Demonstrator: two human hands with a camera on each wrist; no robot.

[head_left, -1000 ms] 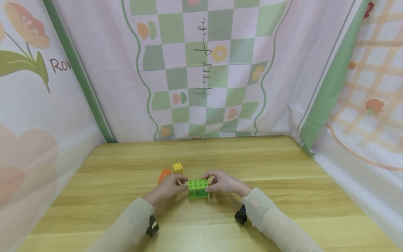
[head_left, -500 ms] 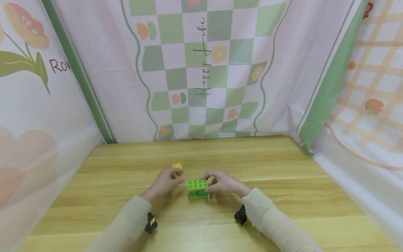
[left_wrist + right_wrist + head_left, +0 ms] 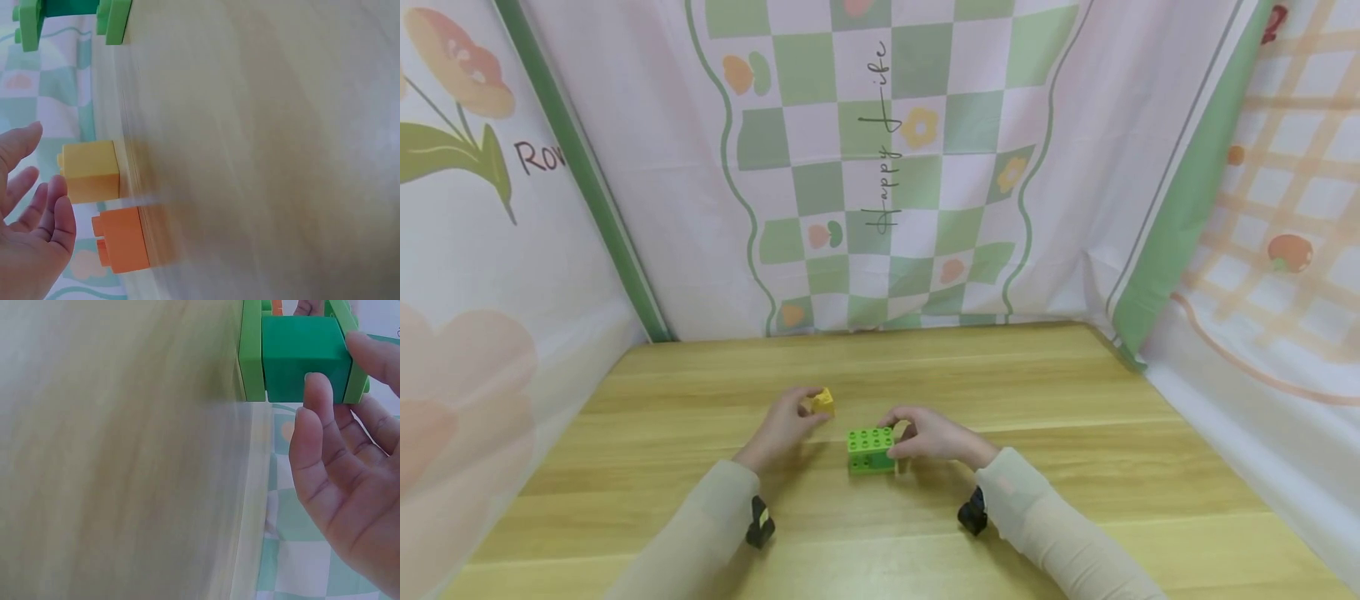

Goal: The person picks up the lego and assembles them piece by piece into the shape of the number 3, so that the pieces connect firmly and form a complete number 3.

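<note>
My left hand (image 3: pixel 786 427) reaches around the yellow brick (image 3: pixel 823 402), thumb and fingers spread to its sides. In the left wrist view the yellow brick (image 3: pixel 92 172) stands on the table just beyond the fingertips, and I see no firm hold on it. Beside it is an orange brick (image 3: pixel 124 240), which the left hand hides in the head view. My right hand (image 3: pixel 934 435) holds the right end of a green brick stack (image 3: pixel 869 440). In the right wrist view a dark green brick (image 3: pixel 305 356) lies between two light green bricks, with the thumb on the upper one and fingers against the dark green end.
The wooden table (image 3: pixel 1037 375) carries all the bricks near its middle. Patterned cloth (image 3: pixel 880 192) hangs behind it and along both sides. A small black device (image 3: pixel 974 512) sits at the right wrist, with another black device (image 3: pixel 760 523) at the left.
My left hand has left the green stack's left end and moved away and left to the yellow brick, covering the orange brick in the head view. The right hand stays put.
</note>
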